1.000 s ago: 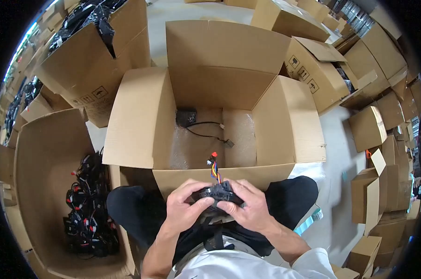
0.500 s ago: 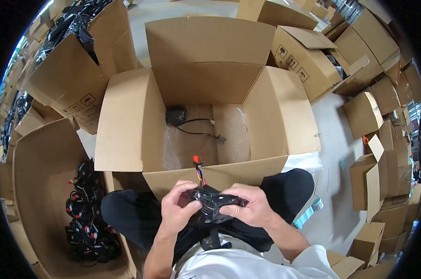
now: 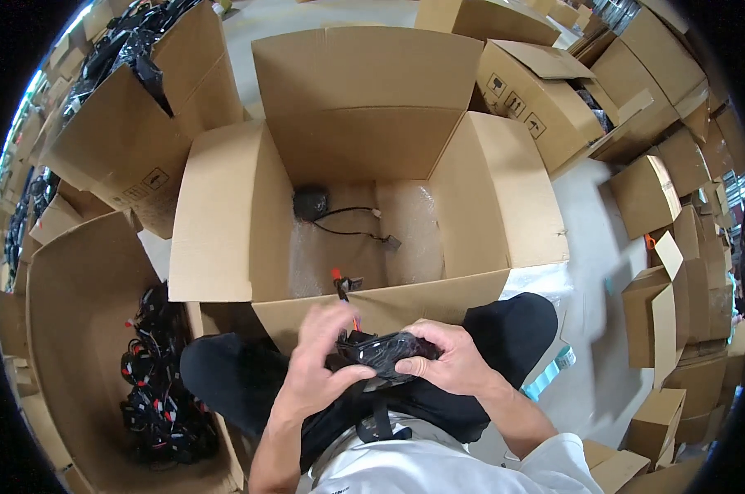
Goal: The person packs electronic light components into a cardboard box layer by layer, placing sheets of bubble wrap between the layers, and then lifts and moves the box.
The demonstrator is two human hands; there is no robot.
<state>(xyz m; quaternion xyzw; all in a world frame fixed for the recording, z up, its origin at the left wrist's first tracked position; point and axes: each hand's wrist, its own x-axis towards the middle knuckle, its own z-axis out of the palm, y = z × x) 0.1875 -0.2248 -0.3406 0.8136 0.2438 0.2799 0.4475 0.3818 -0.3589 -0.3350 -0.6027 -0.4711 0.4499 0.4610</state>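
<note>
Both hands close on a small black component in clear wrapping [image 3: 382, 352] held over the lap: the left hand [image 3: 323, 362] curls its fingers round one end, the right hand [image 3: 442, 362] pinches the other. The large open carton [image 3: 224, 222] ahead holds a single black wired unit [image 3: 311, 202] on bubble wrap, whereas the box at left [image 3: 68, 329] retains a heap of black cable bundles [image 3: 162, 387], suggesting the packing is at an early stage.
</note>
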